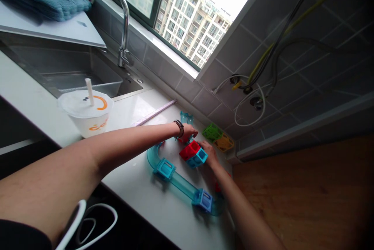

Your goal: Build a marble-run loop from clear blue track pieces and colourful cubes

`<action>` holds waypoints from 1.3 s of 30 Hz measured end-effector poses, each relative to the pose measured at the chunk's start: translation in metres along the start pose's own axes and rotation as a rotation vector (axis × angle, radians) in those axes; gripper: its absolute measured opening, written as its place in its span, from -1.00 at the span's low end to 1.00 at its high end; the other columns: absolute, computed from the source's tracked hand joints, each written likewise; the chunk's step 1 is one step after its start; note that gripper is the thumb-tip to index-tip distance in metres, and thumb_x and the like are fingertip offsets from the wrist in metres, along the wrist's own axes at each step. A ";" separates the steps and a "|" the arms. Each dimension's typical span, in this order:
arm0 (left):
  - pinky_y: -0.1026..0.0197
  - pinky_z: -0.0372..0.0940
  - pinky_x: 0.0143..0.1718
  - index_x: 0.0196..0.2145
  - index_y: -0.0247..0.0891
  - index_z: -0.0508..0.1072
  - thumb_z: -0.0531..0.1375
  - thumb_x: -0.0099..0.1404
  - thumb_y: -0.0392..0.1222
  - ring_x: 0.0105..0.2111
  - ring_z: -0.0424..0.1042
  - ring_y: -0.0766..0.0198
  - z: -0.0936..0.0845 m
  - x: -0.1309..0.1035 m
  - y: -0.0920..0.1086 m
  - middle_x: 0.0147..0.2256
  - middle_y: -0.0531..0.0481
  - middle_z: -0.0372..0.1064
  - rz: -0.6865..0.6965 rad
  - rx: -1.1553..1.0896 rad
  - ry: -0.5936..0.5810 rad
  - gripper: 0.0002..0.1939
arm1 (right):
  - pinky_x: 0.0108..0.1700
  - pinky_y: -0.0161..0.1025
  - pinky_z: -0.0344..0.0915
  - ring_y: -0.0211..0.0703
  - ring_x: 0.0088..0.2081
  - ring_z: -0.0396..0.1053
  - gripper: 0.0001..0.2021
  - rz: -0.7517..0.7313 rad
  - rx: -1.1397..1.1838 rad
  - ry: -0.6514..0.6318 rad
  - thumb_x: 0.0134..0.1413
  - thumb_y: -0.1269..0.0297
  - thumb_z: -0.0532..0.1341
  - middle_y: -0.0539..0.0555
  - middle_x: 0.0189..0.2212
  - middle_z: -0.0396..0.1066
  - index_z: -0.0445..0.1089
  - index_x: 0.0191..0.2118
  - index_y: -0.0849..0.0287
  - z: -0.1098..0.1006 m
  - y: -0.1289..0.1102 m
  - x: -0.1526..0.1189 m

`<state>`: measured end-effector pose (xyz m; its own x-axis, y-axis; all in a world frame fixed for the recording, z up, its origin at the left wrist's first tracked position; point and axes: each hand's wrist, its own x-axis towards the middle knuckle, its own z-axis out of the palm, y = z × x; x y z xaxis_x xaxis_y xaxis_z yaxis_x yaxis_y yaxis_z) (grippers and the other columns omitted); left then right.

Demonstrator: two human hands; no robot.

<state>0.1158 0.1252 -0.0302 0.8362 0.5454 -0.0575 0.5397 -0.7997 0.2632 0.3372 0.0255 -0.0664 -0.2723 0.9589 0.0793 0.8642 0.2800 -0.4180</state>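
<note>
Left arm (131,141) reaches in from my lower left, elbow slightly bent, left hand (188,131) curled over mid-frame; can't tell if those fingers are gripping anything. Teal track (183,184) sits lower centre. Right arm (244,205) slants up from lower right, right hand (209,154) gripping the blocks (193,153) just right of centre.

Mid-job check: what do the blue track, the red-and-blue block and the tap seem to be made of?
Blue track: likely hard, glossy plastic; its straight stretch is see-through. Red-and-blue block: probably molded plastic too, judging by its even, bright color. Tap: looks like polished metal, perhaps chrome-plated, from its mirror-bright highlights.
</note>
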 end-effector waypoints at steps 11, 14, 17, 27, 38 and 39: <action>0.18 0.38 -0.18 0.00 -0.07 0.51 0.42 -0.03 -0.11 -0.14 0.53 0.04 -0.013 -0.007 0.001 -0.16 -0.05 0.59 -0.002 -0.025 -0.031 -0.42 | 0.16 -0.03 0.37 0.06 0.04 0.50 -0.56 -0.006 0.337 0.216 -0.05 0.12 0.44 0.19 -0.02 0.55 0.59 0.00 0.09 -0.042 0.009 -0.006; 0.14 0.38 -0.19 0.00 -0.10 0.53 0.41 -0.03 -0.14 -0.16 0.53 0.01 -0.016 -0.010 0.002 -0.16 -0.10 0.58 0.001 -0.027 -0.030 -0.43 | 0.08 0.01 0.41 0.07 -0.06 0.53 -0.60 0.111 0.425 0.469 0.08 -0.01 0.33 0.24 -0.12 0.59 0.59 -0.09 0.19 -0.066 0.015 -0.019; 0.14 0.39 -0.18 0.01 -0.13 0.54 0.41 -0.01 -0.10 -0.18 0.53 0.02 -0.020 -0.010 0.000 -0.14 -0.13 0.57 0.011 -0.039 -0.031 -0.43 | -0.05 -0.03 0.46 0.01 -0.13 0.54 -0.51 0.248 0.511 0.791 0.26 -0.06 0.12 0.24 -0.18 0.57 0.51 0.00 0.26 -0.080 0.014 -0.044; 0.23 0.37 -0.19 0.07 -0.14 0.51 0.37 0.05 -0.07 -0.21 0.55 0.12 -0.041 -0.007 -0.020 -0.12 -0.08 0.58 0.003 -0.034 -0.110 -0.42 | -0.33 -0.25 0.45 -0.14 -0.37 0.52 -0.62 0.394 0.777 0.983 0.23 -0.03 0.26 0.12 -0.34 0.57 0.53 -0.11 0.22 -0.046 -0.045 -0.170; 0.09 0.39 -0.03 0.24 -0.18 0.30 0.36 0.14 -0.01 -0.04 0.56 -0.02 -0.043 -0.024 -0.013 0.05 -0.22 0.53 -0.039 0.035 -0.125 -0.26 | -0.18 -0.17 0.49 -0.07 -0.24 0.55 -0.72 0.363 0.711 1.000 0.31 0.06 0.22 0.13 -0.23 0.58 0.54 -0.09 0.14 -0.014 -0.038 -0.202; 0.09 0.39 -0.01 0.26 -0.18 0.28 0.37 0.13 -0.01 -0.01 0.56 -0.02 -0.043 -0.025 -0.013 0.06 -0.22 0.52 -0.043 0.034 -0.129 -0.23 | -0.16 -0.16 0.49 -0.06 -0.22 0.55 -0.73 0.351 0.706 0.999 0.31 0.07 0.22 0.13 -0.20 0.59 0.54 -0.08 0.13 -0.011 -0.038 -0.203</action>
<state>0.0838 0.1324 0.0091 0.8168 0.5441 -0.1915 0.5762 -0.7857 0.2253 0.3648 -0.1797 -0.0568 0.6263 0.6791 0.3829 0.3292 0.2148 -0.9195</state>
